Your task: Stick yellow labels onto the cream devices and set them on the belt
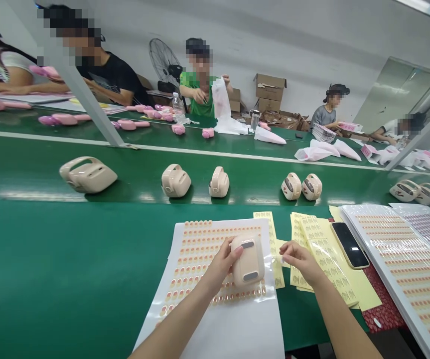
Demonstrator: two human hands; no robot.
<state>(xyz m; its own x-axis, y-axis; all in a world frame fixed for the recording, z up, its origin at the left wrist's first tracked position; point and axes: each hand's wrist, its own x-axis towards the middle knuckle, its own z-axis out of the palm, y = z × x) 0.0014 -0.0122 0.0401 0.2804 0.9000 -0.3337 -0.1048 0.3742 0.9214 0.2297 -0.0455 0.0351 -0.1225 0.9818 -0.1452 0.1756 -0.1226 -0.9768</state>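
Low in the centre of the frame, the person's left hand (225, 259) wraps its fingers and thumb around a small beige device (248, 260), a smooth, rounded plastic casing with two grey oblong insets on its upper face. The device stands just above a white glossy sticker sheet (200, 279) printed with rows of small orange-and-pink ovals. Just right of the device, the right hand (300, 259) pinches a tiny white sticker (282, 259) between thumb and forefinger tip, the other fingers curled. Under and beyond that hand lie pale yellow label sheets (323, 254), thin and matte, fanned over one another. A black phone (350, 244), flat and shiny, rests on them to the right. Further right, large sheets in clear film (405, 264) run toward the lower right corner. All of this lies on a green conveyor belt (50, 259) with a smooth rubbery surface. Across the middle of the frame, more beige devices (176, 180) stand in a loose row on the belt. Along the top, other people sit at the far side among pink casings (61, 119) and white plastic bags (323, 149), with cardboard boxes (270, 92) and a fan against the wall
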